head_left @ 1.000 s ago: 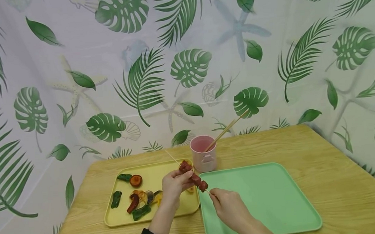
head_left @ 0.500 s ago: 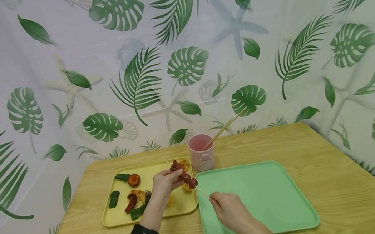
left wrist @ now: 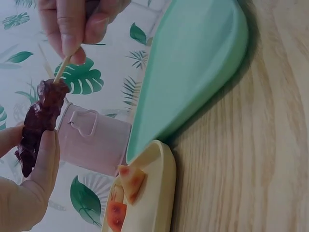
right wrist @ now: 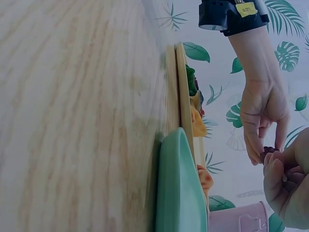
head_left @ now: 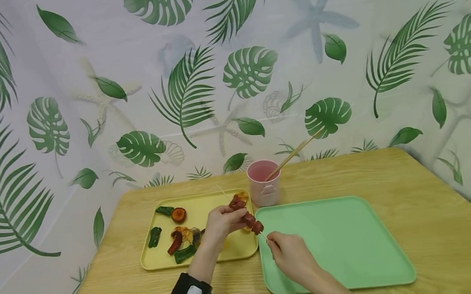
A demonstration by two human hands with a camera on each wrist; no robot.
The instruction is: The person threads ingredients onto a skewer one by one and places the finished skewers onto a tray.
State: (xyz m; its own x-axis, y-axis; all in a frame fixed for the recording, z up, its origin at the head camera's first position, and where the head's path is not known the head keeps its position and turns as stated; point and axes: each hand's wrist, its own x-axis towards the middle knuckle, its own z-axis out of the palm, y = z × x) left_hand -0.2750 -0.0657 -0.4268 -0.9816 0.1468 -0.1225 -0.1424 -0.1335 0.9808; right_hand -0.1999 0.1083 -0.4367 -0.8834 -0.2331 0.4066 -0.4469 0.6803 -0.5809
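Now I'm seeing my left hand (head_left: 220, 222) pinching the meat (head_left: 245, 214) on the skewer (head_left: 261, 235), while my right hand (head_left: 288, 254) is gripping the stick's lower end. Compared with half a second ago, the meat is sitting closer to my right fingers, with less bare stick showing between. The skewer is hanging over the seam between yellow tray (head_left: 161, 261) and green tray (head_left: 346, 239), near the cup (head_left: 264, 189).
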